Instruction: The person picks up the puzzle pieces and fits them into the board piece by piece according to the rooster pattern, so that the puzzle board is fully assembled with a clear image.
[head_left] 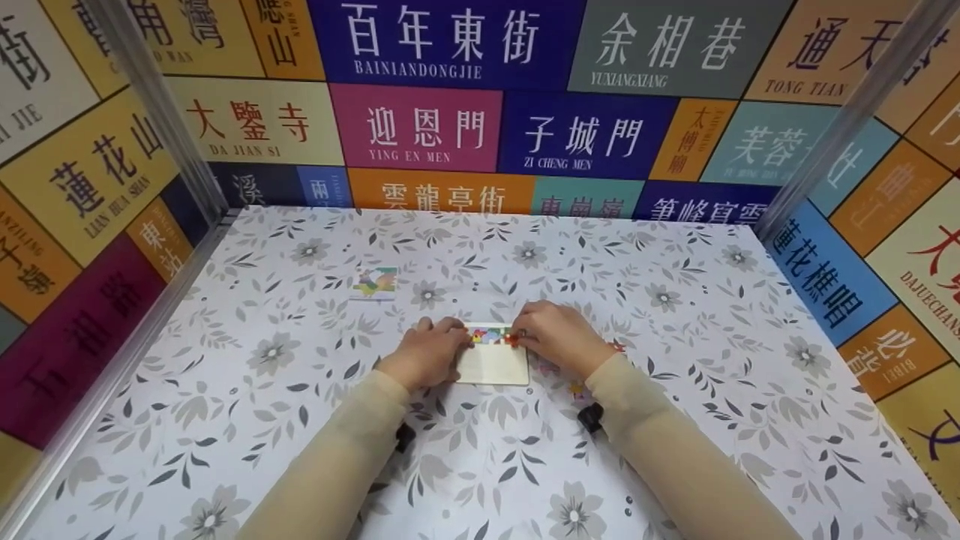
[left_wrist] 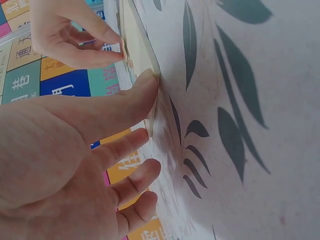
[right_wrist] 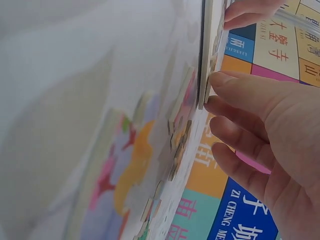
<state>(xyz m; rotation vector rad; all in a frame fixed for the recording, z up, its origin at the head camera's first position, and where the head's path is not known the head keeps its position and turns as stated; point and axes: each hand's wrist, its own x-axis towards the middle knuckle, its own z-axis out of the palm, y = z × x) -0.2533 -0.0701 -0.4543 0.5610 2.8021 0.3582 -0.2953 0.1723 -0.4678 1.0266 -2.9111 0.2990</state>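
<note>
**Right hand (head_left: 553, 334) pinching a piece (head_left: 512, 340) at the board (head_left: 493, 367)**

The board is lying flat on the table (head_left: 517, 457), in front of the person, between both hands. A colourful row (head_left: 486, 336) is running along its far side, while the nearer part is showing plain and pale. The right hand's thumb and forefinger are closing narrowly on the piece at the row's right end; the fingertips are covering most of it, so whether it is fully seated is hard to say. The left hand (head_left: 429, 351) is holding the board's left side, its thumb pressing near the near corner and its other fingers spreading apart.

Loose pieces (head_left: 576, 389) are lying on the table to the right of the board, beside the right wrist. A picture card (head_left: 374, 283) is resting well apart, farther back on the left. Signs (head_left: 420, 124) are covering the walls behind.
</note>
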